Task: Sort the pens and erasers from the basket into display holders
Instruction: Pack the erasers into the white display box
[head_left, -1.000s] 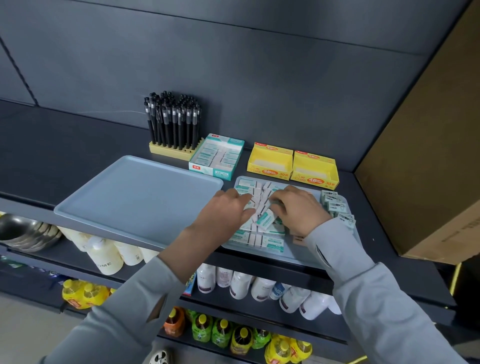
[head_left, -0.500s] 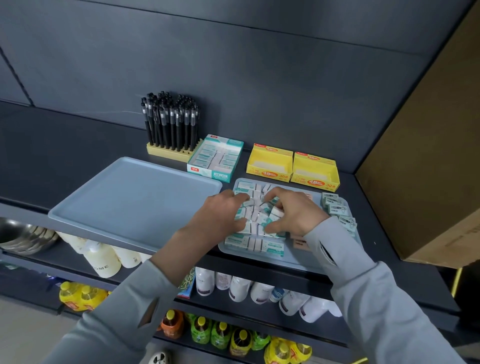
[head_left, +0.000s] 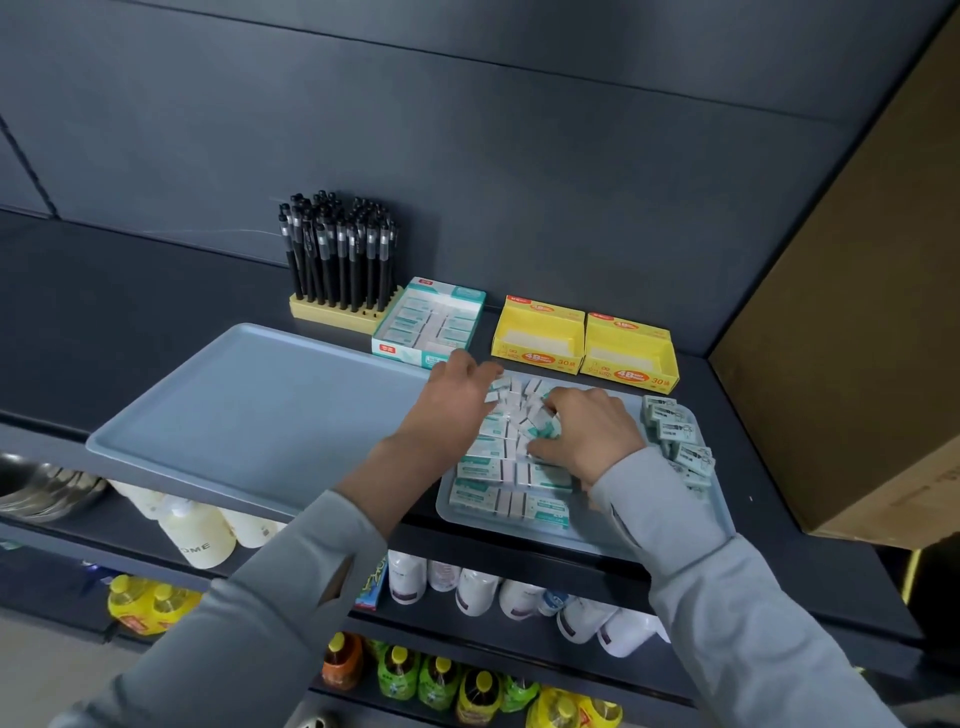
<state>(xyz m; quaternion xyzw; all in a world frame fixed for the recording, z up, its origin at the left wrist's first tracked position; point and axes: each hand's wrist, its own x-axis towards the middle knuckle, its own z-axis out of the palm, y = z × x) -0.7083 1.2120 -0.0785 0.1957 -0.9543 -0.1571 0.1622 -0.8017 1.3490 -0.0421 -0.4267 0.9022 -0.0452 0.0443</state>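
A small grey tray (head_left: 613, 540) on the dark shelf holds several white-and-teal erasers (head_left: 506, 470) in rows. My left hand (head_left: 457, 400) lies at the left side of the pile, its fingertips touching the top erasers. My right hand (head_left: 592, 434) has its fingers curled round a clump of erasers in the middle of the tray. Grey-sleeved erasers (head_left: 675, 434) are stacked at the tray's right edge. Behind stand a teal eraser display box (head_left: 428, 325), two yellow display boxes (head_left: 584, 335), and black pens (head_left: 337, 254) upright in a wooden holder (head_left: 332, 314).
A large light-blue tray (head_left: 249, 410) lies to the left on the shelf. A cardboard box (head_left: 857, 338) stands against the right side. Lower shelves carry white bottles (head_left: 197, 535), metal bowls (head_left: 41, 488) and yellow and green bottles (head_left: 447, 686).
Both hands have shifted toward the far end of the eraser pile. The view has drawn a little closer.
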